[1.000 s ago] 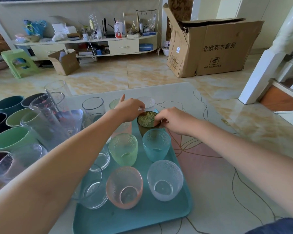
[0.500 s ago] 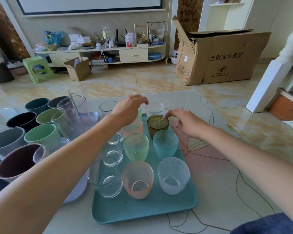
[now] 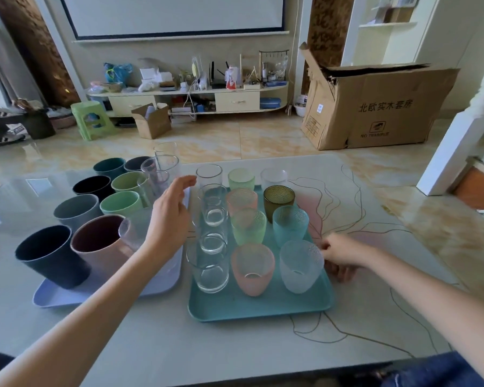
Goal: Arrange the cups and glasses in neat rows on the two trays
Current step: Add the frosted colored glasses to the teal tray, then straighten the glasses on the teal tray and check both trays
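Observation:
A teal tray (image 3: 263,308) holds three rows of glasses: clear tumblers (image 3: 211,208) on the left, textured green and pink glasses (image 3: 248,226) in the middle, and a frosted white glass, an olive glass (image 3: 279,198), a teal glass and a frosted clear glass (image 3: 301,265) on the right. To its left, a lavender tray (image 3: 67,298) carries opaque cups (image 3: 76,210) and tall clear glasses (image 3: 165,166). My left hand (image 3: 171,216) hovers open over the gap between the trays. My right hand (image 3: 341,255) curls over the teal tray's right rim, beside the frosted clear glass.
Both trays sit on a glossy table with a pink line pattern (image 3: 375,236) to the right. Beyond the table's far edge stand a large cardboard box (image 3: 375,107), a low cluttered TV shelf (image 3: 187,96) and a green stool (image 3: 91,120).
Both hands have left the far glasses. My left hand drew back leftward to between the trays; my right hand came back to the teal tray's near right rim. The view has tilted up.

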`<state>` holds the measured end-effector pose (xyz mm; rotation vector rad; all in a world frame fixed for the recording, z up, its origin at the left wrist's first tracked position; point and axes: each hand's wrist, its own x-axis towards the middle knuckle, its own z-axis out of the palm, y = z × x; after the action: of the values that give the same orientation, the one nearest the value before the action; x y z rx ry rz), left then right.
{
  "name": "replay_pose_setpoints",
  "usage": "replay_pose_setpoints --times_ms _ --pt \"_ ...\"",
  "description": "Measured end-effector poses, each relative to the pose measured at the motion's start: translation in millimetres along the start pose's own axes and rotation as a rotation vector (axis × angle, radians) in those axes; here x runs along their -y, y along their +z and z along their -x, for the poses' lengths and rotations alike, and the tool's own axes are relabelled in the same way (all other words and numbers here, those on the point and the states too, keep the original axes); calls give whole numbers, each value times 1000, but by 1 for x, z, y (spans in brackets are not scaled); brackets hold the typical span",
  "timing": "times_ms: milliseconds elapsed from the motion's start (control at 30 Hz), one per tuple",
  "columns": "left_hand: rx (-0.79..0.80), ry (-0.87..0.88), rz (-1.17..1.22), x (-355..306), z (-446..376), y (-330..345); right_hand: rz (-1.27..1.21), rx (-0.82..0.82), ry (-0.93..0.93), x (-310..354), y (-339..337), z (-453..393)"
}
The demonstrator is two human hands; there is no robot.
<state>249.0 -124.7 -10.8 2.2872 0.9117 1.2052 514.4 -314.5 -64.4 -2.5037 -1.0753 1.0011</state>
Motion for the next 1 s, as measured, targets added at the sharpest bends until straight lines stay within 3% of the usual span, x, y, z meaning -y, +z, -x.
replay_pose_setpoints --times_ms 233,333,433,500,600,767,900,1000 --pt "118 108 -141 3 11 -2 53 -76 -39 5 10 5" --pt "77 288 -219 6 25 -5 81 -78 -23 7 10 3" --pt "46 339 -230 15 52 -9 117 -87 4 10 11 0" --pt "29 288 -251 21 71 -10 113 -92 16 9 12 -3" --pt "9 75 -305 32 94 -11 139 -104 1 9 13 -6" --pt "276 -269 -340 45 105 -1 145 -121 25 14 14 -4" --pt "366 -268 -472 42 102 8 151 -97 68 19 12 2" --pt "416 -357 -398 45 91 11 127 -82 77 22 11 4"
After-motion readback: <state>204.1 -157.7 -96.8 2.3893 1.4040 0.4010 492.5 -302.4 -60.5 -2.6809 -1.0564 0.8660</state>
